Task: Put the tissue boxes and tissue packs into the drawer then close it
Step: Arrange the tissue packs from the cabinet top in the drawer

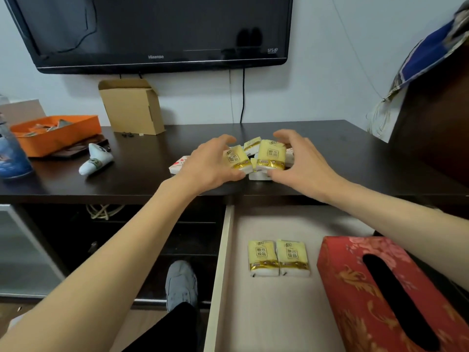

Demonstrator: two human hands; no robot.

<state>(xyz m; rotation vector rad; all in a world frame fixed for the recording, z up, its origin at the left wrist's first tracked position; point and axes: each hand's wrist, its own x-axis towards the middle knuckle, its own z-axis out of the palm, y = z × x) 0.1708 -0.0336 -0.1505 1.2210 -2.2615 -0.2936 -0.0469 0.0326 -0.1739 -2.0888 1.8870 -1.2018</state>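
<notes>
Several yellow tissue packs [270,154] lie bunched on the dark cabinet top [142,171]. My left hand [210,165] curls around the pile's left side, fingers on one pack. My right hand [302,161] cups the right side, thumb low at the front. A white patterned tissue box [177,165] shows partly behind my left hand. Below, the drawer [220,252] stands pulled out. Two yellow packs [278,257] lie side by side on its floor, and a red floral tissue box [380,293] rests at its right.
A black TV [157,31] hangs on the wall above. A cardboard box [132,107], an orange tray [54,133], a blue bottle [10,153] and a white sock-like item [96,158] sit on the left of the top. My grey shoe [181,283] is beside the drawer.
</notes>
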